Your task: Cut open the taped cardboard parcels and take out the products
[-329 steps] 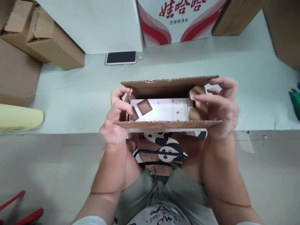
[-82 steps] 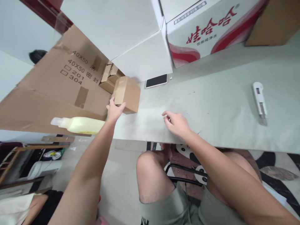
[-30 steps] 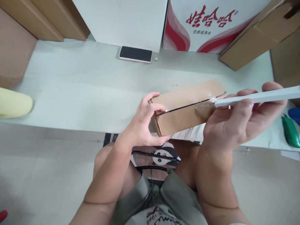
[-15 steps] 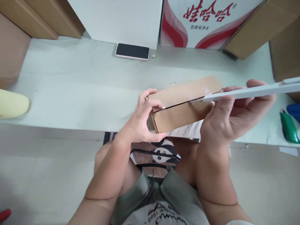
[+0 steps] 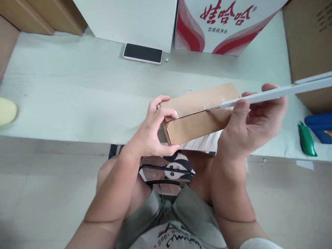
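A long brown cardboard box [image 5: 197,116] lies at the table's near edge, its top flaps closed with clear tape along the seam. My left hand [image 5: 153,129] grips its left end, thumb under and fingers over the top. My right hand [image 5: 250,124] is closed round a long white box cutter [image 5: 280,90]. The cutter's tip rests on the taped seam near the box's right part.
A phone [image 5: 143,53] lies face up at the back of the pale table [image 5: 77,100]. Behind stand a white carton [image 5: 129,17], a red-and-white printed carton [image 5: 223,24] and brown boxes [image 5: 308,48]. A green cutter [image 5: 306,139] and a blue item [image 5: 320,123] lie right; a yellow bottle [image 5: 7,111] left.
The cutter's tip has slid leftward along the seam over the last second. Earlier, my left hand fetched this box from the left pile while the white cutter lay on the table.
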### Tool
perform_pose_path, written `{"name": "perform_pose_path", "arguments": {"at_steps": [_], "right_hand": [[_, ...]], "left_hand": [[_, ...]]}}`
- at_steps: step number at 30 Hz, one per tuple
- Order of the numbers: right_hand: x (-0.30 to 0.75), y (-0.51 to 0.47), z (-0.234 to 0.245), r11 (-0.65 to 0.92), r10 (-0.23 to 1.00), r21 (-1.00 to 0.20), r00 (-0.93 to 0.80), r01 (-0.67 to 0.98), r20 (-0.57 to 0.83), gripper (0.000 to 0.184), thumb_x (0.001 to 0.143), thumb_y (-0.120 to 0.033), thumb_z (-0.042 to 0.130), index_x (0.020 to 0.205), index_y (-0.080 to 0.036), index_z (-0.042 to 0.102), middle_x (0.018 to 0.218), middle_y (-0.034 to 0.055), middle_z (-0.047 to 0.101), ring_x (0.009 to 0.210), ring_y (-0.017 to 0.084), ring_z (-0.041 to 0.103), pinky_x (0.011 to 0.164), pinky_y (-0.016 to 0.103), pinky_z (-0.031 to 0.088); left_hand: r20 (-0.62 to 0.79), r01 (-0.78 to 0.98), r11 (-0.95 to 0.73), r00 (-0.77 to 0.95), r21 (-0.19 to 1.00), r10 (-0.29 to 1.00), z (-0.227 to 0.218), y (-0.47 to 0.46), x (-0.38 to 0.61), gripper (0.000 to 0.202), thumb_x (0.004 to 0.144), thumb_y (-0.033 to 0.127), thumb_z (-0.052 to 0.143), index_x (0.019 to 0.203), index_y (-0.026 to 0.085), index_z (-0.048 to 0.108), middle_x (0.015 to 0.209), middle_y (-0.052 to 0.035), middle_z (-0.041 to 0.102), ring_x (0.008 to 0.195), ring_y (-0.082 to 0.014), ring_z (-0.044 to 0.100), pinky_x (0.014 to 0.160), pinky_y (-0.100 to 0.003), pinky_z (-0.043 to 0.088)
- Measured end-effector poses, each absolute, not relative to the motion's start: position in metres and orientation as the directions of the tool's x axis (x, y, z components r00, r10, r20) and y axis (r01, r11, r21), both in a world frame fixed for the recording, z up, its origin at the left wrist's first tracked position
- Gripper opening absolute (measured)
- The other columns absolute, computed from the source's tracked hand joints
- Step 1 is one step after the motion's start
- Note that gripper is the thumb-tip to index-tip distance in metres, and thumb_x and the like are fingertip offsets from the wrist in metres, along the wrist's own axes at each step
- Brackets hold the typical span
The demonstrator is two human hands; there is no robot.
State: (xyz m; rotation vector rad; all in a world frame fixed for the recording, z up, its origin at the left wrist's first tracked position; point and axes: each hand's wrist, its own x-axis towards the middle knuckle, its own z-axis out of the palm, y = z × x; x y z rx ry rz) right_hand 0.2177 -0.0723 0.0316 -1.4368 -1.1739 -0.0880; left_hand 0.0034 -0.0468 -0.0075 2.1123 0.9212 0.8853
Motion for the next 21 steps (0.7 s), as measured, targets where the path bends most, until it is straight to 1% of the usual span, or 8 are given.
{"name": "perform_pose_path", "arguments": {"at_steps": [2,7,9,12,14,16,19,21], "right_hand": [[0.221,-0.073,0.031,0.204,0.564,-0.698,0.5,0.687,0.657,0.027,0.1,-0.034,0.053,0.123,-0.025,0.042,0.107,0.0053,0.058,0.098,0.019,0.069,0.083,0.036,0.059],[0.249,-0.067,0.017,0.142,0.46,-0.627,0.51,0.766,0.727,0.023,0.105,-0.035,0.042,0.125,-0.027,0.034,0.122,0.0086,0.051,0.108,0.019,0.067,0.096,0.043,0.059],[0.258,-0.064,0.012,0.137,0.469,-0.637,0.517,0.759,0.716,0.024,0.104,-0.036,0.039,0.126,-0.027,0.032,0.12,0.0081,0.05,0.108,0.02,0.066,0.094,0.042,0.059],[0.266,-0.062,0.007,0.079,0.459,-0.661,0.561,0.747,0.689,0.027,0.106,-0.042,0.03,0.131,-0.031,0.025,0.124,0.0087,0.05,0.11,0.022,0.065,0.081,0.039,0.059],[0.269,-0.063,0.006,0.019,0.431,-0.697,0.624,0.716,0.652,0.028,0.107,-0.046,0.023,0.132,-0.033,0.024,0.132,0.0103,0.05,0.111,0.022,0.066,0.075,0.038,0.056],[0.276,-0.067,0.006,-0.011,0.384,-0.767,0.711,0.641,0.589,0.027,0.105,-0.045,0.021,0.129,-0.033,0.024,0.138,0.0119,0.049,0.116,0.022,0.066,0.077,0.039,0.055],[0.29,-0.07,-0.001,-0.001,0.329,-0.853,0.806,0.521,0.492,0.021,0.101,-0.039,0.029,0.12,-0.031,0.024,0.145,0.0125,0.048,0.123,0.022,0.064,0.084,0.041,0.054],[0.301,-0.067,-0.016,0.033,0.312,-0.878,0.83,0.477,0.463,0.023,0.096,-0.033,0.036,0.116,-0.03,0.025,0.146,0.0123,0.046,0.123,0.022,0.064,0.089,0.042,0.054]], "left_hand": [[0.312,0.339,-0.531,0.525,0.777,0.792,-0.008,-0.046,0.003,0.078,0.058,0.04,0.092,0.123,0.029,0.05,0.155,-0.0148,0.036,0.158,-0.0411,0.028,0.112,-0.053,0.052],[0.344,0.303,-0.546,0.522,0.781,0.781,-0.009,-0.045,0.003,0.081,0.058,0.04,0.092,0.127,0.03,0.05,0.153,-0.0148,0.038,0.158,-0.041,0.028,0.115,-0.056,0.05],[0.354,0.289,-0.549,0.518,0.784,0.778,-0.011,-0.045,0.002,0.083,0.058,0.041,0.093,0.128,0.03,0.05,0.154,-0.0146,0.038,0.159,-0.041,0.028,0.117,-0.057,0.048],[0.36,0.276,-0.542,0.506,0.794,0.784,-0.015,-0.042,0.003,0.091,0.055,0.045,0.096,0.131,0.032,0.047,0.157,-0.0143,0.037,0.161,-0.0418,0.027,0.122,-0.061,0.044],[0.347,0.282,-0.521,0.488,0.805,0.801,-0.018,-0.041,0.004,0.099,0.051,0.05,0.098,0.132,0.033,0.044,0.159,-0.0145,0.037,0.163,-0.0436,0.023,0.123,-0.065,0.041],[0.332,0.289,-0.5,0.473,0.816,0.816,-0.021,-0.04,0.005,0.106,0.047,0.055,0.099,0.133,0.034,0.041,0.164,-0.0155,0.034,0.166,-0.0453,0.017,0.124,-0.067,0.039],[0.344,0.286,-0.502,0.459,0.816,0.819,-0.026,-0.04,0.006,0.109,0.048,0.061,0.098,0.134,0.034,0.038,0.171,-0.017,0.028,0.168,-0.0446,0.013,0.123,-0.066,0.041],[0.365,0.292,-0.51,0.43,0.809,0.826,-0.031,-0.039,0.007,0.105,0.052,0.066,0.096,0.134,0.034,0.038,0.173,-0.0168,0.026,0.167,-0.0436,0.017,0.122,-0.065,0.042]]}}
